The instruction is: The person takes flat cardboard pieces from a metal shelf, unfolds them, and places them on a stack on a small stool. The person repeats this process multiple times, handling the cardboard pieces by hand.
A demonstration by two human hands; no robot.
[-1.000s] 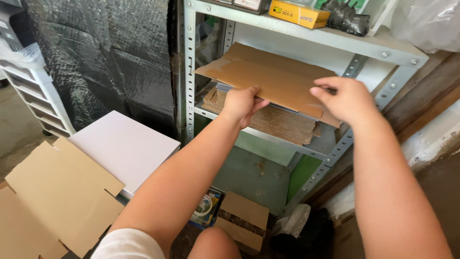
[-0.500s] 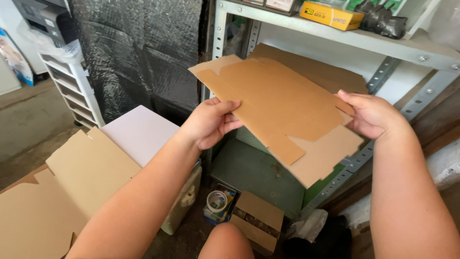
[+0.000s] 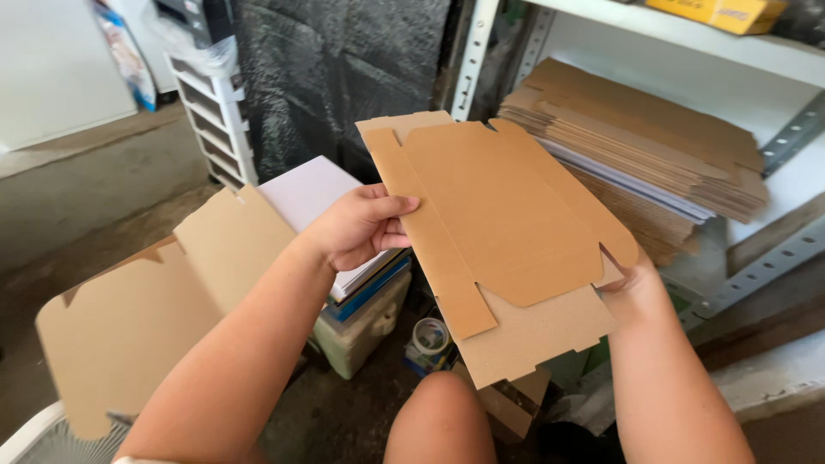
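Two hands: both grip one flat, unfolded cardboard box blank (image 3: 507, 232), held tilted in the air in front of the person, above the knee (image 3: 440, 417).
Left hand (image 3: 357, 228): closed on the blank's left long edge, thumb lying on the top face, fingers curled underneath.
Right hand (image 3: 632, 288): mostly hidden behind the blank's lower right corner; it holds that corner from below, only fingertips and wrist showing.
Blank's position: between the two hands, its notched flaps pointing up toward the shelf and down toward the floor; clear of everything else.
Shelf: a metal rack (image 3: 773, 258) to the right carries a stack of the same flat cardboard blanks (image 3: 636, 146), well behind the held one.
Left side: another opened cardboard sheet (image 3: 163, 301) lies low beside the left forearm, next to a white board (image 3: 305, 189) resting on a pile.
Below: a tape roll (image 3: 430, 335) and a small cardboard box (image 3: 507, 404) sit on the floor under the blank.
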